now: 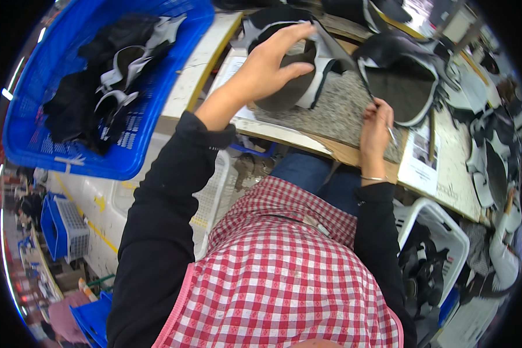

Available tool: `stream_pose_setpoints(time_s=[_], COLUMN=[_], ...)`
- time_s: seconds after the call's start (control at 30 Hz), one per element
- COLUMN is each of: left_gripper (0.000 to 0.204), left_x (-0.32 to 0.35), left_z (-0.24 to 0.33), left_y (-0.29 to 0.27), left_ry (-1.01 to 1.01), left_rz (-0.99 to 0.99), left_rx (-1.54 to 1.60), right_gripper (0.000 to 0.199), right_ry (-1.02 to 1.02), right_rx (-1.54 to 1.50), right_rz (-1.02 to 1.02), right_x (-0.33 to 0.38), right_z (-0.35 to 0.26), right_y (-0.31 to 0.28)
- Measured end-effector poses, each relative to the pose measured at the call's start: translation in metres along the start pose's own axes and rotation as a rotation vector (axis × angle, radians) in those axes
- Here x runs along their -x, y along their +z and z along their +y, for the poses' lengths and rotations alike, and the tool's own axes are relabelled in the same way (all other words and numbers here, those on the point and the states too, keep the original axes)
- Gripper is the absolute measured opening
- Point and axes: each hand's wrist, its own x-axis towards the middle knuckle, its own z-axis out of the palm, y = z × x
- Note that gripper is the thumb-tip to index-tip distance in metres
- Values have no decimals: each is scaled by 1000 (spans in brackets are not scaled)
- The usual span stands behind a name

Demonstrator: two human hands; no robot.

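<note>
My left hand [267,66] is raised over a black, grey and white shoe upper [281,100] on the worktable, its thumb and fingers apart. Whether the fingertips touch the upper, I cannot tell. My right hand [377,130] is closed in a pinch around a thin pen-like tool [392,136], whose pale end sticks out beside the palm. Right of the first upper lies a second black shoe upper [403,90], edged in white, close to my right fingertips. Beneath the hands is a speckled grey mat [336,113] at the table's near edge.
A blue plastic basket [93,166] holding black and white pieces stands at the left. Printed paper [420,161] lies right of the mat. More shoe uppers [493,159] are heaped at the far right. A white crate [457,232] with dark pieces sits low at the right.
</note>
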Motion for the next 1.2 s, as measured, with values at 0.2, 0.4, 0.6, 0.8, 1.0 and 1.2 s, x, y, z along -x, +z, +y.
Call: stream_pose_setpoints(time_s=[0.2, 0.4, 0.6, 0.8, 1.0, 1.2], left_gripper=[79, 61, 22, 40, 47, 44], left_x=[57, 56, 7, 26, 36, 38], left_z=[-8, -47, -62, -57, -49, -52], left_y=[30, 52, 87, 128, 157, 160], left_ry=[-163, -229, 84, -139, -173, -147], left_rz=[-335, -281, -412, -306, -44, -6], left_rx=[-388, -281, -449, -226, -404, -391], right_gripper=[33, 38, 37, 30, 16, 25], right_ry=[19, 71, -143, -13, 129, -32], right_rx=[125, 328, 722, 580, 684, 943], right_rz=[-54, -285, -94, -204, -195, -154], right_x=[8, 19, 10, 11, 25, 24], right_z=[-7, 1, -2, -40, -10, -4], right_y=[8, 27, 55, 37, 38, 34])
